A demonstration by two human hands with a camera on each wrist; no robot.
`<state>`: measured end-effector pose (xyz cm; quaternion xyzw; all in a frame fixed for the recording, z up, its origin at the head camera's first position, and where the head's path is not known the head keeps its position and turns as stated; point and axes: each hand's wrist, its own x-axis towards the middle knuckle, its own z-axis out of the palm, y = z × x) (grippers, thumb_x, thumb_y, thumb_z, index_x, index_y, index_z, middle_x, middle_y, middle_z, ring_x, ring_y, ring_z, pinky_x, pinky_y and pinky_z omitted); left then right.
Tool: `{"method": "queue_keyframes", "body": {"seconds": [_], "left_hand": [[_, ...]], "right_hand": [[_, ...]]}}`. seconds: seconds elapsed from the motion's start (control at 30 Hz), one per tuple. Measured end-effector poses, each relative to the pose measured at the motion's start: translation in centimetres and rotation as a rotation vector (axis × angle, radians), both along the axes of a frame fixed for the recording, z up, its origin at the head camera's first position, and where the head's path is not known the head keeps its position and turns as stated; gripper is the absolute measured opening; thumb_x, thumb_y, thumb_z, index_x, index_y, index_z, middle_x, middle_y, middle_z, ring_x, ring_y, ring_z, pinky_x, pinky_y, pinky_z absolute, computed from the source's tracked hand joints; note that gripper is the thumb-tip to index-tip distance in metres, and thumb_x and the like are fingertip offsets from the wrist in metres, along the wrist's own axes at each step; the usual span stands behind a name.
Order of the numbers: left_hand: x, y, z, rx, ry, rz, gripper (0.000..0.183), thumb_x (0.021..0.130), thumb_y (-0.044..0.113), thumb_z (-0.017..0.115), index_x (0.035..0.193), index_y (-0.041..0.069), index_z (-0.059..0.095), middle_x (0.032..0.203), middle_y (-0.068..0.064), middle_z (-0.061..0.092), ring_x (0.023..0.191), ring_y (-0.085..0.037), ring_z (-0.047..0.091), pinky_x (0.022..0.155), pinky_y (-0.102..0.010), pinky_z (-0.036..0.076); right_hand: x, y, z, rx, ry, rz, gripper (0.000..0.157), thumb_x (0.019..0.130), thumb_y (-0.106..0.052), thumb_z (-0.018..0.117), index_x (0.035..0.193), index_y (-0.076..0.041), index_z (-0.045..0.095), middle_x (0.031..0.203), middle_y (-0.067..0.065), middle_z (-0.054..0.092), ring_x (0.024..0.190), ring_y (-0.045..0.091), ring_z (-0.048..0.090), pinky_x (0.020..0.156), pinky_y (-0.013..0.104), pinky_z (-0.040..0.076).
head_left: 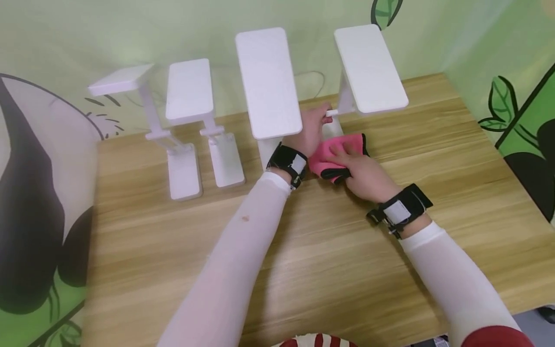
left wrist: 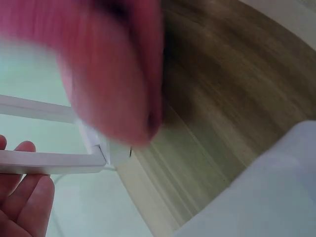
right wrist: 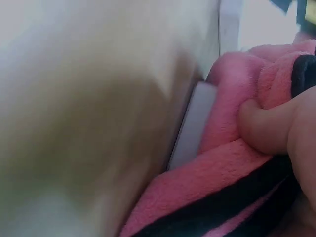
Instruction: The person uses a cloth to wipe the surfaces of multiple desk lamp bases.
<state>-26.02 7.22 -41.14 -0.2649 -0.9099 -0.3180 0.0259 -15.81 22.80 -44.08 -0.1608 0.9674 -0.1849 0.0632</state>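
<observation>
Four white desk lamps stand in a row along the wall. My left hand (head_left: pixel 306 132) grips the folding arm of the rightmost desk lamp (head_left: pixel 370 70). In the left wrist view its fingers (left wrist: pixel 37 202) lie around a slim white bar of that arm. My right hand (head_left: pixel 368 177) holds a pink cloth (head_left: pixel 352 141) with black edging against the same lamp's base, which the cloth mostly covers. The right wrist view shows a digit pressed into the bunched cloth (right wrist: pixel 232 108), with a strip of the white base (right wrist: pixel 195 123) beside it.
Close to my left forearm stands another tall desk lamp (head_left: pixel 269 82). Two smaller lamps, a second (head_left: pixel 191 89) and a leftmost one (head_left: pixel 184 171), are farther left. All are on a wooden table (head_left: pixel 347 270) against a painted green wall (head_left: pixel 303 14). A thin cord hangs behind.
</observation>
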Motion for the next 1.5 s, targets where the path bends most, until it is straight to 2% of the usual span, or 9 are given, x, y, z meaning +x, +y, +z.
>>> {"method": "queue_keyframes", "body": {"seconds": [0.1,0.3,0.5,0.63,0.8,0.93,1.1,1.27,1.5], "left_hand": [[0.0,0.0,-0.1,-0.012,0.032,0.007,0.015,0.098,0.025,0.045,0.104,0.018,0.058,0.093,0.007,0.073,0.077,-0.007,0.062,0.058,-0.022,0.044],[0.1,0.0,-0.2,-0.080,0.114,0.008,0.011,0.097,0.018,0.046,0.101,0.018,0.057,0.076,0.003,0.059,0.070,-0.010,0.057,0.059,-0.025,0.045],[0.0,-0.1,0.1,-0.023,0.061,-0.004,0.015,0.097,0.023,0.046,0.102,0.017,0.059,0.084,0.002,0.069,0.074,-0.008,0.060,0.059,-0.023,0.045],[0.0,0.0,0.2,0.022,0.006,-0.019,0.017,0.098,0.022,0.045,0.103,0.016,0.059,0.096,0.004,0.073,0.083,-0.008,0.063,0.066,-0.022,0.047],[0.0,-0.1,0.2,0.008,0.036,-0.031,0.017,0.097,0.024,0.045,0.102,0.015,0.059,0.097,0.004,0.072,0.084,-0.010,0.064,0.069,-0.022,0.048],[0.0,0.0,0.0,0.019,0.026,-0.024,0.017,0.097,0.024,0.045,0.103,0.016,0.059,0.099,0.005,0.073,0.084,-0.010,0.065,0.066,-0.022,0.047],[0.0,0.0,0.0,0.013,0.040,-0.012,0.014,0.097,0.023,0.047,0.101,0.016,0.059,0.092,0.004,0.072,0.079,-0.009,0.062,0.063,-0.022,0.046],[0.0,-0.1,-0.1,-0.049,0.095,0.000,0.012,0.096,0.016,0.047,0.099,0.018,0.058,0.081,0.000,0.065,0.072,-0.010,0.057,0.061,-0.024,0.046],[-0.2,-0.1,-0.1,-0.021,0.071,0.001,0.014,0.096,0.026,0.048,0.100,0.018,0.058,0.081,0.002,0.067,0.067,-0.010,0.058,0.055,-0.022,0.042]], "right_hand": [[-2.8,-0.1,0.0,-0.004,-0.017,-0.011,0.061,0.090,-0.011,0.049,0.146,-0.019,0.030,0.151,0.025,0.027,0.114,0.045,0.052,0.092,0.057,0.044],[-6.3,-0.3,-0.3,-0.019,0.038,-0.028,0.071,0.071,-0.002,0.051,0.140,-0.018,0.044,0.139,0.023,0.046,0.094,0.041,0.059,0.077,0.055,0.047],[-3.6,-0.6,0.0,-0.021,-0.019,-0.058,0.070,0.081,-0.006,0.053,0.145,-0.027,0.032,0.154,0.018,0.022,0.133,0.044,0.033,0.093,0.061,0.042],[-0.2,-0.5,0.0,-0.042,0.008,-0.044,0.067,0.083,0.000,0.052,0.142,-0.028,0.037,0.154,0.010,0.026,0.139,0.039,0.024,0.087,0.056,0.047],[2.5,-0.4,-0.1,-0.041,0.019,-0.021,0.070,0.078,0.004,0.055,0.139,-0.029,0.044,0.152,0.007,0.032,0.140,0.039,0.023,0.082,0.051,0.049],[1.6,-0.6,0.2,0.001,0.016,-0.018,0.067,0.079,0.005,0.052,0.139,-0.023,0.044,0.150,0.014,0.034,0.132,0.041,0.038,0.085,0.054,0.048],[-2.5,-0.7,0.4,-0.007,-0.018,-0.027,0.065,0.082,-0.005,0.054,0.143,-0.021,0.038,0.149,0.021,0.035,0.120,0.043,0.049,0.092,0.056,0.044],[-5.8,-1.1,0.2,-0.030,0.040,-0.043,0.065,0.072,-0.004,0.056,0.135,-0.017,0.051,0.137,0.021,0.050,0.096,0.041,0.059,0.075,0.052,0.048],[-3.6,-1.9,0.3,-0.023,0.029,-0.040,0.073,0.075,0.002,0.055,0.141,-0.025,0.041,0.153,0.013,0.029,0.138,0.039,0.026,0.091,0.059,0.045]]}}
